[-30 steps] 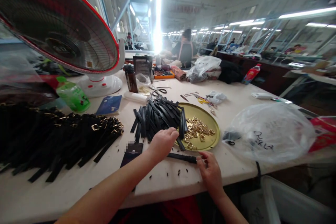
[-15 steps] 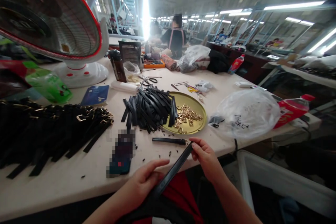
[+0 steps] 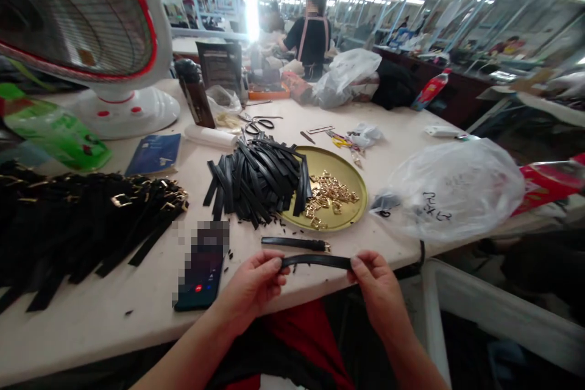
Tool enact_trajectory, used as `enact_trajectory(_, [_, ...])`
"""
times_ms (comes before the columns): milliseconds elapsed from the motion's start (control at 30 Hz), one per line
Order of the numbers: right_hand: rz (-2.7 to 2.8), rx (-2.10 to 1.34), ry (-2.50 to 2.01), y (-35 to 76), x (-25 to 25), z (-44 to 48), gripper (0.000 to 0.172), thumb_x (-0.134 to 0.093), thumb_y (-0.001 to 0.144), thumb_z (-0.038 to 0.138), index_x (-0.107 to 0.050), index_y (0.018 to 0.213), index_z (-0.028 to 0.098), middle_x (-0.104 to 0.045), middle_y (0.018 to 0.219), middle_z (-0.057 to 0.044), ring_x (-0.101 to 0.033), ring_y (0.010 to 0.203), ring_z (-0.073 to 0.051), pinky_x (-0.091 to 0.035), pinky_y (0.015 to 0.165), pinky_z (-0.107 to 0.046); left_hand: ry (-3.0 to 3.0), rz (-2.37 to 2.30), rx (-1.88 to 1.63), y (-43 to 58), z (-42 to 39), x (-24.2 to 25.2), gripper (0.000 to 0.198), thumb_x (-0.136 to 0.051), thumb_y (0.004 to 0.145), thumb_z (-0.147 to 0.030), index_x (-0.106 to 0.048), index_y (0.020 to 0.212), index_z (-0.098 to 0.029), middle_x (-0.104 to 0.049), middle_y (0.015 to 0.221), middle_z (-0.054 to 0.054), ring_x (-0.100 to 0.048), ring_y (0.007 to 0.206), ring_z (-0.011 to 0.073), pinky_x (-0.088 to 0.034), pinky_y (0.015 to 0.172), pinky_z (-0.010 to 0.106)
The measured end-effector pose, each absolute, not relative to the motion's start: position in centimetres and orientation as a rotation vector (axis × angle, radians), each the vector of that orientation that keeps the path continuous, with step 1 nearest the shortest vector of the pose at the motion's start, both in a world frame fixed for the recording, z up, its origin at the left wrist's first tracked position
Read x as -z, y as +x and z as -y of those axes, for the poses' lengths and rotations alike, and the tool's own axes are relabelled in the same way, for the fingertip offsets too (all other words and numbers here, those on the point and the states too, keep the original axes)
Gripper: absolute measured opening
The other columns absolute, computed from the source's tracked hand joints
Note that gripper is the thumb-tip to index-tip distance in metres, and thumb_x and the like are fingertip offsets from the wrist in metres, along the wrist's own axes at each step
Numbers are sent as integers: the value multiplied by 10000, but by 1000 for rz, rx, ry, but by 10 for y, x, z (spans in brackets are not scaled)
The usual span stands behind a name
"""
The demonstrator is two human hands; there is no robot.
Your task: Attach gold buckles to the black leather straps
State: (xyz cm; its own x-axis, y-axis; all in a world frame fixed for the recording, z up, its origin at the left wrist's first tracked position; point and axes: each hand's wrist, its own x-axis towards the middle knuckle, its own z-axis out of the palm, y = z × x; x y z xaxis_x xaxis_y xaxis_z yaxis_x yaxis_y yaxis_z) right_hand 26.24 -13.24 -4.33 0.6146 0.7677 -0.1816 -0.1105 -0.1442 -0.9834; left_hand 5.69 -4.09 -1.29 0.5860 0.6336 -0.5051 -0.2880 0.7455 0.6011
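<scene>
A black strap (image 3: pixel 316 261) is stretched level between my two hands, just above the near table edge. My left hand (image 3: pixel 253 283) pinches its left end and my right hand (image 3: pixel 375 283) pinches its right end. A second black strap with a gold tip (image 3: pixel 295 243) lies on the table just beyond. Farther back sits a loose pile of black straps (image 3: pixel 256 178), partly on a round gold tray (image 3: pixel 354 204) that holds gold buckles (image 3: pixel 329 198).
A heap of straps with buckles (image 3: pixel 86 219) covers the left of the table, and a phone (image 3: pixel 201 274) lies near my left hand. A clear plastic bag (image 3: pixel 457 189) is at right. A fan (image 3: pixel 91 30), green bottle (image 3: pixel 55 131), scissors (image 3: pixel 256 125) and a person (image 3: pixel 313 30) are farther back.
My hands took a strap from the table toward my lap, then raised it and levelled it between both hands. The view tilted down.
</scene>
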Motion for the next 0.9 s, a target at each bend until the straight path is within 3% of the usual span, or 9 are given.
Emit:
enact_trajectory(133, [663, -881, -1523, 243, 49, 150, 231, -612, 712, 375, -472, 731, 193, -507, 609, 26, -485, 556, -118, -400, 537, -230, 373, -824, -804, 64, 21, 15, 128, -659, 709, -157, -571, 801, -173, -575, 682, -26, -537, 547, 65, -447, 483, 153])
enact_trajectory(300, [1011, -836, -1594, 217, 53, 166, 77, -569, 707, 244, -520, 729, 188, -517, 639, 12, -481, 555, -112, -395, 512, -212, 542, -930, -645, 83, 26, 16, 255, -686, 698, -248, -600, 916, -149, -620, 848, 38, -574, 771, 124, -476, 636, 191])
enact_trajectory(367, [1216, -930, -1561, 217, 48, 166, 93, -586, 682, 228, -551, 758, 188, -554, 665, 5, -505, 575, -117, -409, 529, -211, 623, -957, -586, 87, 31, 15, 308, -660, 720, -329, -582, 948, -139, -620, 759, 29, -566, 706, 111, -457, 625, 177])
enact_trajectory(433, [1321, -937, -1562, 235, 41, 157, 132, -576, 709, 264, -569, 821, 195, -595, 718, -6, -539, 633, -134, -432, 584, -225, 747, -953, -571, 87, 35, 12, 356, -605, 749, -413, -544, 988, -155, -567, 604, -23, -495, 532, 73, -392, 507, 147])
enact_trajectory(567, [1204, -315, -1997, 328, 38, 121, 217, -431, 819, 345, -560, 858, 175, -610, 776, -48, -559, 742, -183, -437, 686, -288, 1011, -914, -435, 81, 38, 3, 400, -522, 761, -497, -473, 987, -170, -430, 441, -92, -305, 351, 44, -203, 374, 156])
enact_trajectory(667, [1319, 3, -2312, 404, 47, 89, 254, -385, 812, 274, -562, 944, 148, -606, 941, -108, -556, 836, -208, -420, 737, -319, 1011, -875, -276, 80, 47, 1, 365, -501, 739, -485, -448, 905, -165, -500, 508, -65, -359, 358, 43, -226, 380, 158])
enact_trajectory(767, [1413, -20, -2372, 443, 58, 67, 204, -461, 754, 278, -609, 809, 148, -620, 849, -126, -558, 791, -245, -397, 677, -337, 974, -830, -235, 79, 57, 5, 313, -490, 710, -429, -445, 856, -156, -563, 635, -17, -458, 435, 62, -315, 421, 169])
enact_trajectory(900, [1511, -74, -2408, 450, 68, 55, 135, -516, 703, 263, -591, 636, 174, -612, 662, -89, -554, 640, -231, -353, 570, -315, 996, -804, -201, 70, 61, 10, 275, -435, 738, -352, -460, 920, -148, -557, 617, -20, -420, 394, 57, -287, 387, 171])
